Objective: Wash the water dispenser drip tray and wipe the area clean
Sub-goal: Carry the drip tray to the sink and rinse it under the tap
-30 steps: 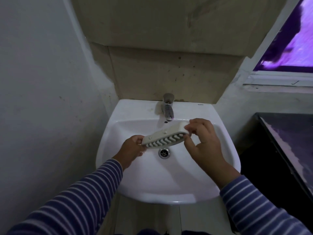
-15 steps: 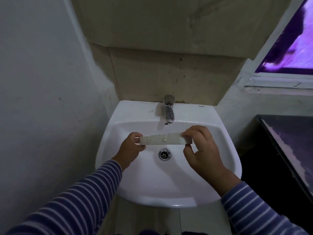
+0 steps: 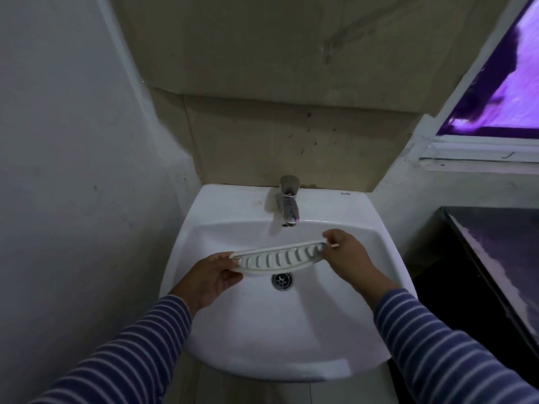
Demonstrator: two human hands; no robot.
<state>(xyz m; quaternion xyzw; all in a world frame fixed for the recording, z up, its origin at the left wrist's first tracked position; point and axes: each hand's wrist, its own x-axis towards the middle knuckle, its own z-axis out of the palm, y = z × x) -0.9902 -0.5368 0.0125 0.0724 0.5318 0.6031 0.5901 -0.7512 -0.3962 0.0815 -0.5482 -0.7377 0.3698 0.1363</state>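
Tray: white slotted plastic drip tray [image 3: 280,259], long axis L-R, slots facing camera, over white ceramic sink [image 3: 291,339] above drain [image 3: 281,280]. Left hand [image 3: 211,279], right hand [image 3: 348,258] pinch the ends. Chrome tap [image 3: 288,204] behind; grey walls.

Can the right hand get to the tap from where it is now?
Probably yes. Nothing stands between the right hand and the tap just beyond it. It pinches one end of the drip tray, but the left hand holds the other.

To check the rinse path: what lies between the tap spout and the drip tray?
In the head view that stretch is bare: only the white back wall of the sink shows between tap and drip tray.
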